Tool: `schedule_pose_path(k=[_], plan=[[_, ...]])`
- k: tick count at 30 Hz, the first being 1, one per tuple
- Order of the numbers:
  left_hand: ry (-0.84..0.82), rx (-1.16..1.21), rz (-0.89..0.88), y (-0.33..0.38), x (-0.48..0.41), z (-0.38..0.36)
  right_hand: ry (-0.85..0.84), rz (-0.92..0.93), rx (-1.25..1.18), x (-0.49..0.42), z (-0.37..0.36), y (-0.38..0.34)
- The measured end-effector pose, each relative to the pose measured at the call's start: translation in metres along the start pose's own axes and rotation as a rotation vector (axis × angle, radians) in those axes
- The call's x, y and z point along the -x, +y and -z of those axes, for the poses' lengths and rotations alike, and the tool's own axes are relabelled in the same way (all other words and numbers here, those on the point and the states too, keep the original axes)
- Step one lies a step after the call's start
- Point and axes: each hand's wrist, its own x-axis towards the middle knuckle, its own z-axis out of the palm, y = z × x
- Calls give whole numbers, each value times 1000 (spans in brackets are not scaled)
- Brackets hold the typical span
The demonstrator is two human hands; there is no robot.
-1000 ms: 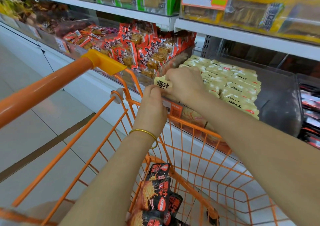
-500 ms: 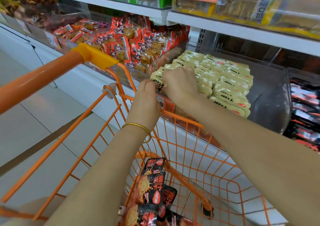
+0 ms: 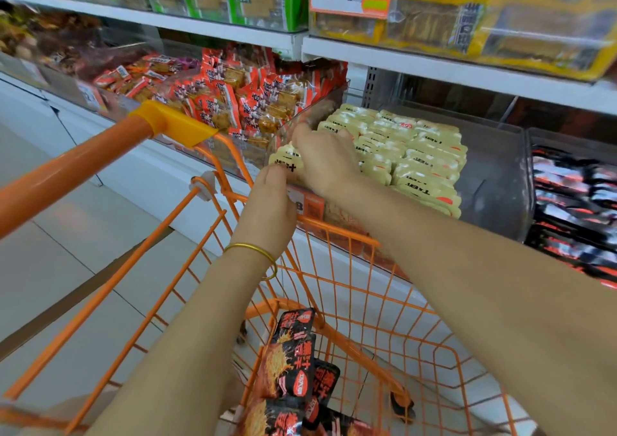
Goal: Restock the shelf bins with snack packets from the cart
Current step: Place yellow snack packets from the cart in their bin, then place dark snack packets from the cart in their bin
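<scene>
Pale yellow snack packets (image 3: 417,165) lie in neat rows inside a clear shelf bin (image 3: 494,175). My right hand (image 3: 325,158) rests flat on the front-left packets, fingers stretched toward the bin's left wall. My left hand (image 3: 270,208) reaches over the cart rim; its bent fingers hold the near end of the front pale yellow packet (image 3: 283,161). Black-and-red snack packets (image 3: 290,362) lie at the bottom of the orange wire cart (image 3: 334,228).
The cart's orange handle (image 3: 83,168) crosses on the left. A bin of red packets (image 3: 240,98) stands left of the yellow one, and black-and-red packets (image 3: 574,201) fill the bin on the right. An upper shelf (image 3: 434,64) with price tags overhangs the bins.
Both hands moved forward from above the cart rim into the bin's front-left corner with the yellow packets. My right hand went from gripping them to lying flat on top.
</scene>
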Motion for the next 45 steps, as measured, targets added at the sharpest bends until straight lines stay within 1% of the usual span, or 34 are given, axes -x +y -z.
schedule_pose_path(k=[2, 5, 6, 8, 10, 12, 13, 15, 17, 18, 20, 22, 23, 25, 26, 27, 28, 30, 32, 34, 36, 39, 41, 43, 45], plan=[[-7, 43, 4, -2, 2, 3, 41, -50, -100, 9, 9, 9], [19, 81, 3, -1, 1, 10, 216, -118, -239, 40, 27, 17], [31, 83, -7, 1, 0, 13, 244, -127, -310, 55, 32, 17], [61, 73, -34, 11, 0, 21, 221, -103, -478, 89, 38, 10], [60, 38, -86, 24, 4, 32, 101, -68, -623, 117, 29, 3], [-23, -15, -140, 33, 14, 40, -106, -38, -656, 139, 9, -6], [-88, -32, -148, 33, 22, 42, -237, -19, -625, 148, -1, -11], [-227, -63, -109, 27, 40, 39, -485, 50, -522, 161, -19, -17], [-410, -133, -34, 16, 55, 32, -649, 109, -421, 170, -34, -22], [-524, -192, 4, 11, 59, 28, -684, 104, -369, 173, -41, -24], [-728, -315, 61, 6, 62, 22, -673, 21, -272, 177, -55, -21], [-826, -383, 95, 4, 63, 20, -684, -66, -237, 179, -65, -16], [-859, -392, 103, 4, 64, 19, -737, -110, -316, 181, -68, -13], [-916, -399, 103, 6, 66, 16, -878, -215, -595, 185, -71, -13], [-941, -406, 98, 7, 67, 14, -925, -230, -692, 189, -72, -16], [-960, -413, 96, 8, 68, 12, -924, -200, -714, 194, -74, -19], [-961, -412, 90, 8, 68, 10, -884, -180, -713, 197, -75, -24], [-938, -397, 88, 9, 69, 7, -717, -234, -739, 195, -74, -25], [-890, -368, 95, 9, 71, 4, -594, -279, -742, 185, -66, -14], [-837, -331, 107, 14, 75, 1, -597, -250, -705, 177, -51, 4], [-797, -290, 107, 23, 79, -3, -676, -183, -669, 179, -38, 23], [-806, -197, 127, 42, 88, -11, -748, -93, -618, 195, -27, 42], [-858, -128, 154, 53, 94, -15, -723, -58, -628, 203, -20, 50], [-910, -68, 164, 64, 99, -17, -635, -38, -656, 205, -7, 56], [-916, -16, 147, 77, 104, -17, -537, -44, -718, 210, 9, 63]])
